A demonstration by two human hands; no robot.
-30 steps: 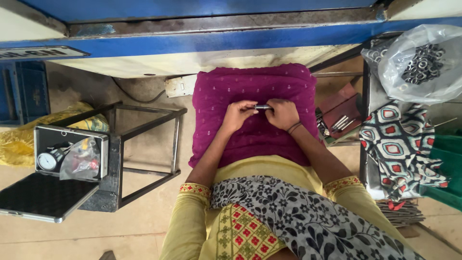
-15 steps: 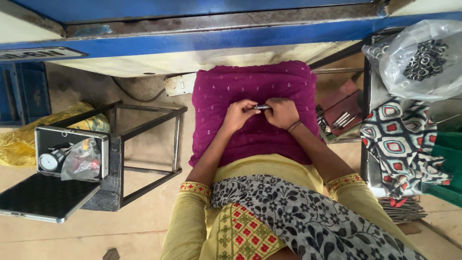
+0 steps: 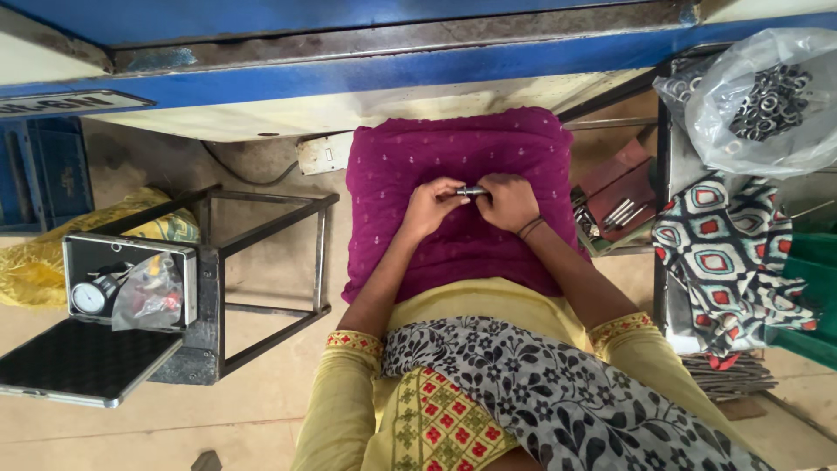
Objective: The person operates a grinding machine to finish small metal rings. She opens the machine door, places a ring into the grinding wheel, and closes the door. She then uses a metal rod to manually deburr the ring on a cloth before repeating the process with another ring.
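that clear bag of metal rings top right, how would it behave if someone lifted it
The clear plastic bag would probably feel heavy for its size, since it holds a dense heap of metal rings. The thin film looks floppy, so it would likely sag and the rings shift. It might tear under the load.

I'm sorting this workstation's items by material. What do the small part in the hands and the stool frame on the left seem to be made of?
Small part: likely metal, a grey cylinder with a dull shine, held between the left hand and right hand. Stool frame: probably steel, with dark, matte square bars.
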